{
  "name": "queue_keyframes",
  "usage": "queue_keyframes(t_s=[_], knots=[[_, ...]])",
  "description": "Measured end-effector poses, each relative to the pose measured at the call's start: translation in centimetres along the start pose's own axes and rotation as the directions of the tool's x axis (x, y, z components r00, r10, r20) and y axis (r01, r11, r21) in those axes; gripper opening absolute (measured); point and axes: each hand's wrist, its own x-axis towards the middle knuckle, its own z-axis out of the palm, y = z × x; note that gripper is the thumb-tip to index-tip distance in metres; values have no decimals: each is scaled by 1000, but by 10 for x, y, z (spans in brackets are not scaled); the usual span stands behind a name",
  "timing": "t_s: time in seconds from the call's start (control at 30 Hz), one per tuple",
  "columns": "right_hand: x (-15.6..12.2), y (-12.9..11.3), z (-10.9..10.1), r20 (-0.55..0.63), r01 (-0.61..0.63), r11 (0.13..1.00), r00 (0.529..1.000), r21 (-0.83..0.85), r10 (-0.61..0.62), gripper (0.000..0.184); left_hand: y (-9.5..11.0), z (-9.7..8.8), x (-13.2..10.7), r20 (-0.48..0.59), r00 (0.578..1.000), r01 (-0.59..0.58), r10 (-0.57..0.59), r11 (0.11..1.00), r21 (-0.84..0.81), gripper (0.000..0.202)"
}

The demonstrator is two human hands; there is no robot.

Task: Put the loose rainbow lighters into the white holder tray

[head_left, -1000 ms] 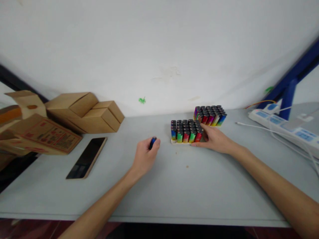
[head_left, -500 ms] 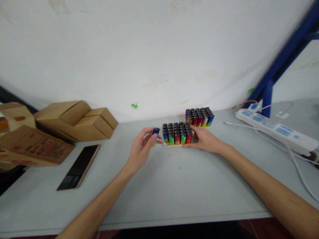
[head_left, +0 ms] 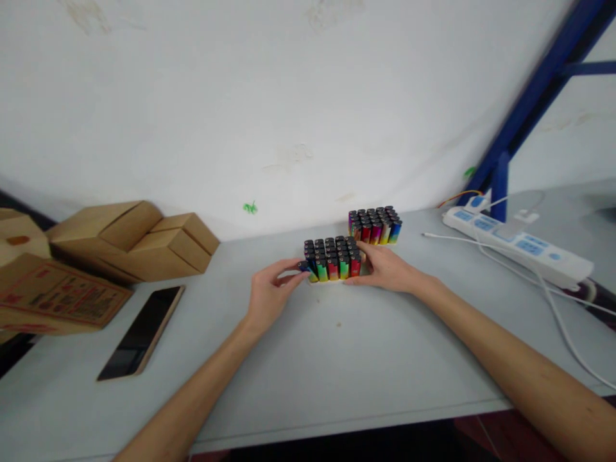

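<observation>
A block of several rainbow-coloured lighters (head_left: 333, 256) with black caps stands upright on the grey table (head_left: 337, 359). My left hand (head_left: 269, 292) pinches one blue lighter (head_left: 305, 267) and presses it against the block's left front corner. My right hand (head_left: 387, 269) rests closed against the block's right side, steadying it. A second block of the same lighters (head_left: 374, 224) stands just behind, to the right, untouched.
Several cardboard boxes (head_left: 139, 237) are stacked at the left by the wall, and a printed flat box (head_left: 58, 295) lies in front of them. A dark phone (head_left: 142, 330) lies near them. A white power strip (head_left: 517, 247) with trailing cables sits at the right.
My left hand carried the blue lighter rightward from open table to the near block's left corner. My right hand stayed on the block. The camera tilted upward and shifted.
</observation>
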Motion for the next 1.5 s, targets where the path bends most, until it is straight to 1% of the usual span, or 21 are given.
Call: queue_keyframes(t_s=[0.13, 0.23, 0.43, 0.5, 0.63, 0.77, 0.87, 0.93, 1.03, 1.1, 1.13, 1.17, 1.23, 1.37, 1.43, 1.5], knots=[[0, -1, 0, 1, -6, 1000, 1000, 9, 6, 79, 1, -4, 3, 28, 999, -34, 34, 999, 30, 38], [0, -2, -1, 4, -10, 1000, 1000, 21, 9, 79, 4, -8, 5, 47, 997, -65, 62, 996, 65, 37], [1, 2, 1, 2, 0, 1000, 1000, 16, 0, 83, 13, -7, 9, 157, 985, -91, 71, 988, 123, 35], [1, 4, 3, 0, 5, 1000, 1000, 11, -5, 86, 15, -5, 9, 164, 985, -78, 56, 988, 130, 36], [1, 4, 3, -6, -5, 1000, 1000, 21, 5, 89, 13, 0, 7, 107, 994, 4, -11, 998, 68, 51], [1, 0, 0, 19, -40, 998, 999, 52, 39, 85, 6, 1, 5, 105, 993, 44, -46, 999, 26, 47], [2, -1, -2, 33, -53, 996, 998, 75, 51, 84, 1, 0, 5, 131, 991, 32, -34, 999, 16, 49], [2, 0, -2, 36, -58, 994, 998, 89, 55, 84, -3, -2, 5, 142, 990, -25, 15, 997, 69, 60], [3, 3, -2, 52, -59, 993, 997, 102, 54, 85, -7, -2, 6, 167, 982, -119, 89, 977, 179, 94], [5, 5, -1, 70, -58, 993, 996, 101, 51, 88, -9, -1, 8, 234, 969, -128, 75, 967, 222, 115], [5, 6, 0, 76, -58, 993, 996, 101, 50, 90, -9, -1, 8, 275, 960, -118, 48, 963, 244, 121], [6, 6, 1, 79, -59, 993, 996, 99, 51, 93, -10, 0, 9, 303, 953, -107, 22, 958, 267, 123], [6, 7, 2, 77, -59, 994, 996, 87, 53, 97, -11, 0, 10, 318, 948, -94, -8, 948, 305, 117], [3, 6, 1, 34, -37, 994, 999, 98, 34, 104, -12, 0, 11, 281, 960, -107, 14, 942, 318, 110], [1, 4, -3, 12, -31, 988, 999, 149, 30, 99, -12, 0, 11, 277, 961, -114, 23, 940, 320, 108], [-1, 2, -8, 9, -43, 980, 999, 195, 42, 86, -11, 0, 9, 273, 961, -127, 35, 936, 328, 104]])
